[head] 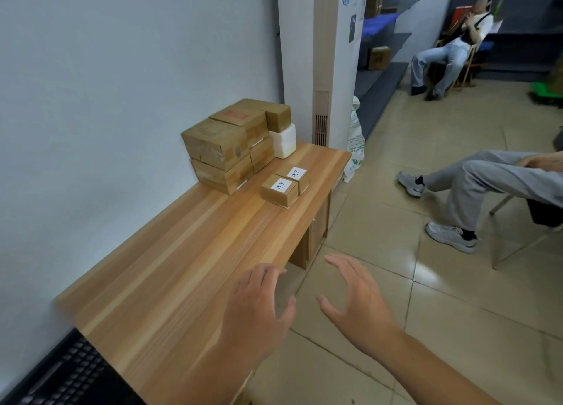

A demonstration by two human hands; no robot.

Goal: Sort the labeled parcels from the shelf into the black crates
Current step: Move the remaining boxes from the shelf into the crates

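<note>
Labeled parcels (285,185) on desk (182,252); left hand (259,304), right hand (355,298) released, empty.

You see it all through one wide-angle camera worn on your head, looking forward and down along a long light-brown wooden desk (182,267) that runs against the pale wall (106,100) on your left. Nearest the lens, low in the frame, are your left hand (259,307) and right hand (356,301). A stack of brown cardboard boxes (222,148) stands farther off at the desk's far end, mid-frame. Beige tiled floor (396,313) fills the right side, reaching a seated person in grey trousers (487,185) at the right edge and a second seated person (451,48) far off near the top.
</note>
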